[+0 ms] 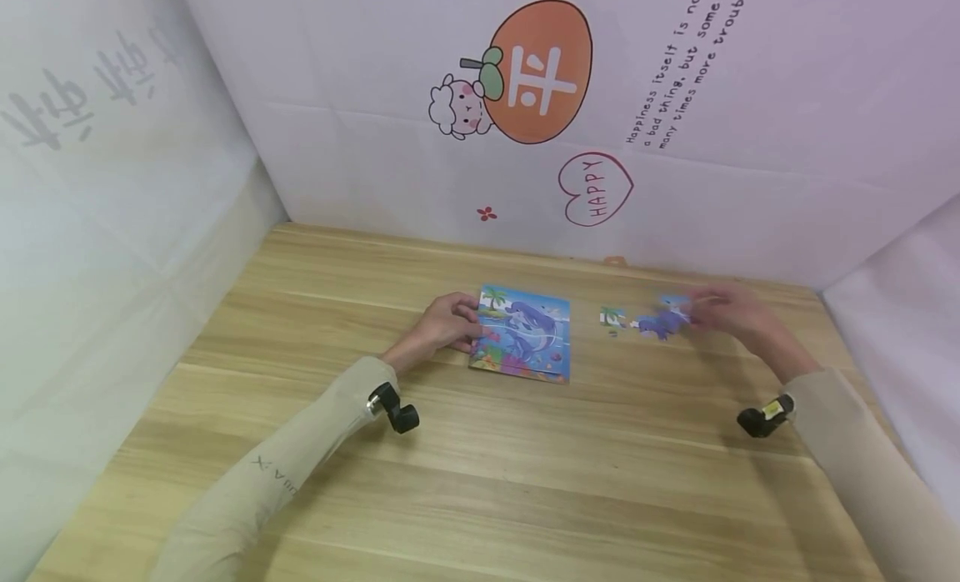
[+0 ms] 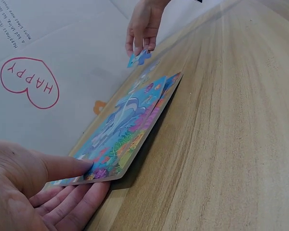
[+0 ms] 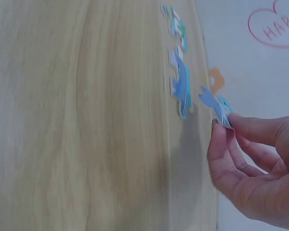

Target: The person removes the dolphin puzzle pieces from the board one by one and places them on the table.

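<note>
My left hand point(image 1: 447, 322) grips the left edge of a colourful dolphin picture board point(image 1: 528, 336), thumb on top and fingers underneath. In the left wrist view the board point(image 2: 120, 125) is tilted up from the table. My right hand point(image 1: 729, 313), blurred in the head view, pinches a small blue jigsaw piece point(image 3: 216, 107) between thumb and fingertips above the table's far side. Below it on the table lies a blue and purple jigsaw piece point(image 3: 182, 86). Left of that one, in the head view, is a jigsaw piece with a green palm point(image 1: 612, 317).
The wooden table point(image 1: 510, 482) ends at the back against a white printed cloth point(image 1: 360, 115). White cloth walls point(image 1: 112, 190) also stand at both sides. Each sleeve carries a small black wrist camera point(image 1: 397, 408).
</note>
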Demonstrator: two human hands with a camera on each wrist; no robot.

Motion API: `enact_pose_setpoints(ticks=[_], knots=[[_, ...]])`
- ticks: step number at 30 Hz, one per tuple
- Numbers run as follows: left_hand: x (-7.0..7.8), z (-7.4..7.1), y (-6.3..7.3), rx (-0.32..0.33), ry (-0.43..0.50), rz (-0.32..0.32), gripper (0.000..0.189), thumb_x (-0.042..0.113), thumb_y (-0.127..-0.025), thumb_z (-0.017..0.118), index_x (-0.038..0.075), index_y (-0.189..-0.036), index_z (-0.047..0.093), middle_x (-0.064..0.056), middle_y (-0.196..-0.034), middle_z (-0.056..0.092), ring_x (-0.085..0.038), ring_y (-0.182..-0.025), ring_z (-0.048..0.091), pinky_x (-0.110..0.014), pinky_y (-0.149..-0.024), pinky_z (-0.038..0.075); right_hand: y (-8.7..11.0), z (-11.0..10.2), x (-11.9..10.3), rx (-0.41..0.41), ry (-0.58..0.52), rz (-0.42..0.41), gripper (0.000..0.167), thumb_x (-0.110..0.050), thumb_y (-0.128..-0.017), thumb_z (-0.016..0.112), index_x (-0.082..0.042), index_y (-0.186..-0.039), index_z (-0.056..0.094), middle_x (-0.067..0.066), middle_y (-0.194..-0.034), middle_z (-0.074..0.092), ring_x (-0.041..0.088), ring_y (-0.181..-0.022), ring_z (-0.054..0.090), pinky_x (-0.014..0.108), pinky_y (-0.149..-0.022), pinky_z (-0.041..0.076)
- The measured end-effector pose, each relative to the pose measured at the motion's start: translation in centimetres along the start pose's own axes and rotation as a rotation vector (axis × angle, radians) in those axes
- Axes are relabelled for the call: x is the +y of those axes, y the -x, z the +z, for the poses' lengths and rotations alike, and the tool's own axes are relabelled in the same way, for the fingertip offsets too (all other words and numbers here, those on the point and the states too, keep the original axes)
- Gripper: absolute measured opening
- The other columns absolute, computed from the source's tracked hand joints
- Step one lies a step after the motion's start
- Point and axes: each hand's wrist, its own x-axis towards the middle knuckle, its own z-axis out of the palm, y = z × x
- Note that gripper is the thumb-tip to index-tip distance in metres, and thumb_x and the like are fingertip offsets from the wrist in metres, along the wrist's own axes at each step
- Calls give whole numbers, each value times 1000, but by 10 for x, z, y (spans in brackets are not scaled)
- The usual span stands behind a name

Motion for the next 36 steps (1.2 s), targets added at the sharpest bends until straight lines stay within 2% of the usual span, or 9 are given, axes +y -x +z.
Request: enact_pose_setpoints(ticks=[2, 4, 10, 16, 20, 25, 32, 36], knots=[[1, 0, 0, -2, -3, -2, 55, -2, -92, 75, -4, -142, 52, -9, -108, 59, -14, -74, 67, -25, -63, 66, 2, -4, 2, -9, 16, 63, 48, -3, -107, 55, 21, -144, 36, -19, -95, 72, 0, -88, 70, 18, -84, 62], [1, 0, -1, -5, -2, -2, 55, -2, -91, 75, -4, -142, 52, -10, -109, 58, -15, -75, 67, -25, -64, 66, 4, -9, 4, -26, 42, 100, 55, -5, -108, 54, 22, -148, 28, -19, -95, 71, -1, -87, 69, 19, -83, 62], [1, 2, -1, -16, 14, -4, 55, -4, -92, 74, -5, -142, 51, -10, -109, 57, -16, -76, 67, -26, -65, 67, 13, -19, 13, -50, 97, 103, 44, -5, -106, 58, 21, -138, 43, -7, -94, 73, 5, -83, 69, 23, -76, 64], [-1, 2, -2, -7, -1, -4, 55, -2, -92, 76, -4, -142, 52, -10, -109, 57, -15, -73, 66, -25, -63, 66, 13, -20, 16, -40, 62, 177, 31, 2, -103, 60, 21, -126, 51, -1, -88, 73, 4, -76, 70, 22, -74, 66], [-1, 2, -2, -5, -5, 2, 56, -2, -91, 76, -4, -142, 52, -10, -109, 57, -15, -73, 66, -25, -64, 66, 12, -15, 13, -20, 155, 156, 37, 4, -99, 63, 28, -122, 47, 3, -81, 73, 5, -70, 69, 23, -69, 66], [-1, 2, -2, -8, 2, 2, 55, -3, -92, 75, -4, -141, 52, -10, -109, 57, -15, -75, 68, -26, -65, 67, 12, -9, 10, -3, 271, 111, 39, 4, -98, 65, 29, -120, 46, 12, -83, 74, 7, -68, 69, 25, -67, 67], [1, 2, 0, -3, 1, -4, 55, -4, -92, 74, -4, -142, 51, -10, -108, 56, -15, -74, 67, -25, -64, 66, 10, -7, 11, 6, 229, 106, 36, 9, -96, 65, 30, -117, 45, 19, -88, 72, 8, -70, 70, 28, -70, 68], [1, 2, -1, -3, -1, -6, 55, -3, -92, 75, -4, -142, 51, -10, -108, 56, -15, -74, 66, -25, -64, 66, 10, -9, 12, -3, 253, 124, 37, 8, -97, 65, 30, -119, 44, 19, -90, 71, 9, -72, 70, 28, -71, 68]])
